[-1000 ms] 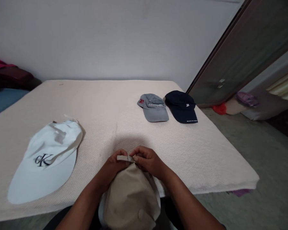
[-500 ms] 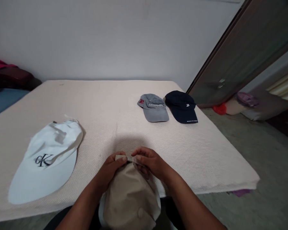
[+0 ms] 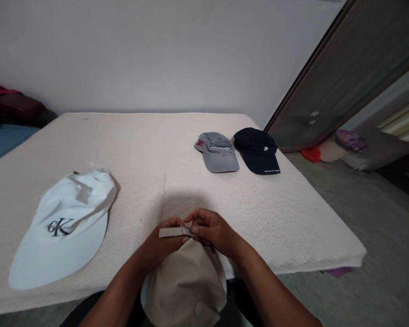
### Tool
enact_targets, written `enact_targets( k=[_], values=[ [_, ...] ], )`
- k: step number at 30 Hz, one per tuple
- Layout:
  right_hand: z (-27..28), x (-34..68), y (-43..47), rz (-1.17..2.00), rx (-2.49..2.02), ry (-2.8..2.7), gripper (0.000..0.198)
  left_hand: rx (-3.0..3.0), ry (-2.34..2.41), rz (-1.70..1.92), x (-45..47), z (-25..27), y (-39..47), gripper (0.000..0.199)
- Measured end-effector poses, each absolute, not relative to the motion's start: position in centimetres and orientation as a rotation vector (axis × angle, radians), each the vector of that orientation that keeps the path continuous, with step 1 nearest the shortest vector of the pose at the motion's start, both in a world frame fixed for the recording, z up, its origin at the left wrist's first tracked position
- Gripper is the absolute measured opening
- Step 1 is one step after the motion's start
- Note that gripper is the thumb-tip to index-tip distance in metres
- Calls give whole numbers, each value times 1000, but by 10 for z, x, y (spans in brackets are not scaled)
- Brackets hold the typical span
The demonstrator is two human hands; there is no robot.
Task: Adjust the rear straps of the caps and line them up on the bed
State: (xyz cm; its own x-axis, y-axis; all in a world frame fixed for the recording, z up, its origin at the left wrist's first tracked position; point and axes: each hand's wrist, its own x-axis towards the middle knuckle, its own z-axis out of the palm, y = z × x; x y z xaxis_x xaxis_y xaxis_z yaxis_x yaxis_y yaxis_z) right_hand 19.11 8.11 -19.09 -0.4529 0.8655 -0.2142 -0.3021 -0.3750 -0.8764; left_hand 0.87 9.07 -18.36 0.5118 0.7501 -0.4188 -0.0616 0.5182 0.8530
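Observation:
A beige cap (image 3: 184, 281) hangs at the near edge of the covered table, its crown toward me and its back strap (image 3: 171, 232) uppermost. My left hand (image 3: 162, 243) is closed on the strap side of the cap, with the strap's flat end lying across the fingers. My right hand (image 3: 213, 231) pinches the strap beside its buckle (image 3: 188, 231). Both sets of fingertips nearly meet there. To the left lies a white cap (image 3: 63, 222) with black letters on its front. A grey cap (image 3: 219, 152) and a navy cap (image 3: 257, 151) sit side by side farther back.
A cream textured cloth (image 3: 139, 145) covers the table, which stands against a pale wall (image 3: 157, 54). On the right, a dark door (image 3: 344, 68) stands beyond the table, with a purple and red bundle (image 3: 349, 141) on the floor.
The strap's free end now shows longer and lies in front of my left fingers. My left thumb has shifted down from it. The right hand stays pinched near the buckle.

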Motion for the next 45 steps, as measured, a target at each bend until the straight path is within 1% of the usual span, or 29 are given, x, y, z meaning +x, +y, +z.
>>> enact_targets(
  k=[5, 11, 17, 25, 29, 34, 40, 45],
  values=[
    [-193, 190, 82, 1867, -928, -1084, 18, 852, 858, 599, 7, -184, 89, 22],
    [-194, 188, 82, 1818, -1015, -1131, 17, 859, 1000, 639, 9, -182, 92, 18],
    [-197, 185, 83, 1722, -1043, -1105, 15, 892, 1017, 570, 8, -184, 92, 24],
    [-195, 185, 83, 1790, -1004, -1096, 15, 720, 887, 552, 7, -180, 90, 21],
    [-195, 186, 83, 1799, -972, -1103, 18, 715, 878, 540, 7, -179, 91, 20],
    [-195, 185, 81, 1813, -980, -1038, 16, 716, 846, 534, 6, -179, 91, 18],
    [-195, 184, 81, 1875, -927, -923, 16, 645, 848, 562, 7, -177, 89, 25],
    [-197, 184, 82, 1857, -952, -933, 17, 477, 858, 608, 6, -176, 88, 33]
  ],
)
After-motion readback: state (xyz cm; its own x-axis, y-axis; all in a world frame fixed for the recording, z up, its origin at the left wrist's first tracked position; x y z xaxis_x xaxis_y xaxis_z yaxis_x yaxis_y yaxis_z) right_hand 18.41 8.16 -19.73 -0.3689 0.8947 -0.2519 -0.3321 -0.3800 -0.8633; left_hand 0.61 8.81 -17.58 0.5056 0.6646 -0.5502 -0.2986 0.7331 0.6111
